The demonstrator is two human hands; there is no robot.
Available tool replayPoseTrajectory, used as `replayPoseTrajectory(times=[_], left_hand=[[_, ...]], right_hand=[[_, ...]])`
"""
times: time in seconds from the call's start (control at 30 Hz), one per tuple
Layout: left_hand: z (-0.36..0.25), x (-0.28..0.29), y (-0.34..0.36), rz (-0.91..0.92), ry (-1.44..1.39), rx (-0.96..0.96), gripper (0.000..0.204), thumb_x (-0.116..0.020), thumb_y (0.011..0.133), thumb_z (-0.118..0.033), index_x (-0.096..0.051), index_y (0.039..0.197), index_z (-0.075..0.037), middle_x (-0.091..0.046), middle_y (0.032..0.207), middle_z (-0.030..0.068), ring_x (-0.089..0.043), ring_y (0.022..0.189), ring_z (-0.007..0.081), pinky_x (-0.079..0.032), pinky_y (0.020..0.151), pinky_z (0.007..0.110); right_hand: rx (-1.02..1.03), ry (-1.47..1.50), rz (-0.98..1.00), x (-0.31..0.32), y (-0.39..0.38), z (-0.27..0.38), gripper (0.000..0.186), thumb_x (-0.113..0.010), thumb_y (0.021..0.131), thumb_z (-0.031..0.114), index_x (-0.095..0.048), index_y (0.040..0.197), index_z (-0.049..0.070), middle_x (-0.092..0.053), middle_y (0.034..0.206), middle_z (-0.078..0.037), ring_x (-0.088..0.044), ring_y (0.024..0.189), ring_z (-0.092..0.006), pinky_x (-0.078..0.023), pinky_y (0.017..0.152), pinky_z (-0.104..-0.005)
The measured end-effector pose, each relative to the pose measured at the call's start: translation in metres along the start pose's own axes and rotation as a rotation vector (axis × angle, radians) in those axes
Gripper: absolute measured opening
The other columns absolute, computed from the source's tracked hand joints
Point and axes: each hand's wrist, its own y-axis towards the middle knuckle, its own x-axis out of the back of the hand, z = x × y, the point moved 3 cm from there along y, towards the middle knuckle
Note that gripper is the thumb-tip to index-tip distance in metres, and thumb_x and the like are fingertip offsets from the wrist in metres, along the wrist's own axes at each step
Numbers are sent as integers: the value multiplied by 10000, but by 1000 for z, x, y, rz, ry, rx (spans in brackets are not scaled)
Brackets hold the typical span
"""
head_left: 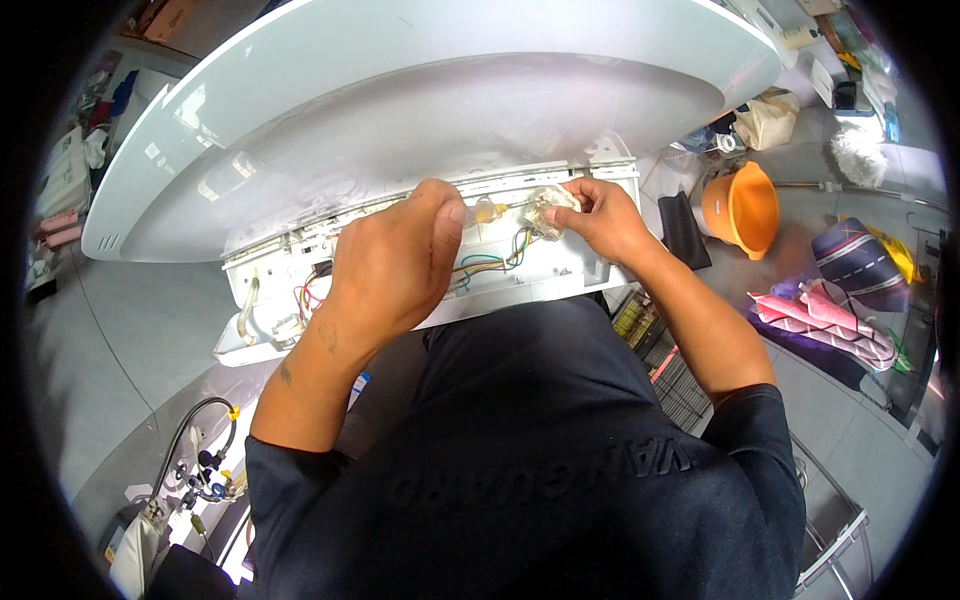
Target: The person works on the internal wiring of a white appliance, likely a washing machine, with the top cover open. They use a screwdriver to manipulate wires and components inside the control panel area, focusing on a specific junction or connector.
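My left hand [400, 250] is closed round the handle of a screwdriver [487, 212], whose clear and yellow end shows past my fist. Its thin shaft points right, toward a yellowish-white translucent part [546, 212]. That part is pinched in the fingers of my right hand [605, 220]; its exact kind is unclear. Whether the screwdriver's tip touches it cannot be made out. Beneath both hands lies an opened long white housing [450, 312], with coloured wires [490, 265] inside. A large glossy white curved lid [420, 110] stands up behind the housing.
An orange bucket [745, 210] lies tipped on the tiled floor at right. Beyond it are a pink cloth [825, 325] and a dark striped cloth bundle [860, 265]. Black hose and fittings [190, 450] sit at lower left. A wire rack [685, 390] stands beside my legs.
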Motion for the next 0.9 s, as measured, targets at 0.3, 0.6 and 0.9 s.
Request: replayPoseTrajectory(times=[0.3, 0.6, 0.9], left_hand=[[-4, -3, -2, -187, -114, -373, 234, -640, 926, -48, -618, 1159, -48, -671, 979, 176, -663, 813, 373, -526, 700, 416], [-1, -4, -3, -94, -83, -207, 181, -585, 999, -135, -615, 1153, -44, -675, 892, 183, -662, 763, 373, -528, 694, 404], [0, -1, 0, 25, -39, 65, 154, -624, 918, -80, -634, 1071, -57, -664, 935, 166, -656, 877, 370, -522, 747, 455]], right_hand=[[-41, 5, 27, 0, -1, 5, 322, -783, 895, 109, -679, 1155, -49, -736, 963, -50, -656, 840, -80, -522, 780, -245], [-28, -40, 17, 1, 1, 2, 322, -784, 893, 107, -678, 1153, -52, -736, 962, -53, -656, 836, -79, -521, 774, -245], [18, -43, -42, 2, 2, -7, 391, -834, 826, 281, -736, 1067, -11, -724, 848, -76, -628, 728, -140, -503, 703, -300]])
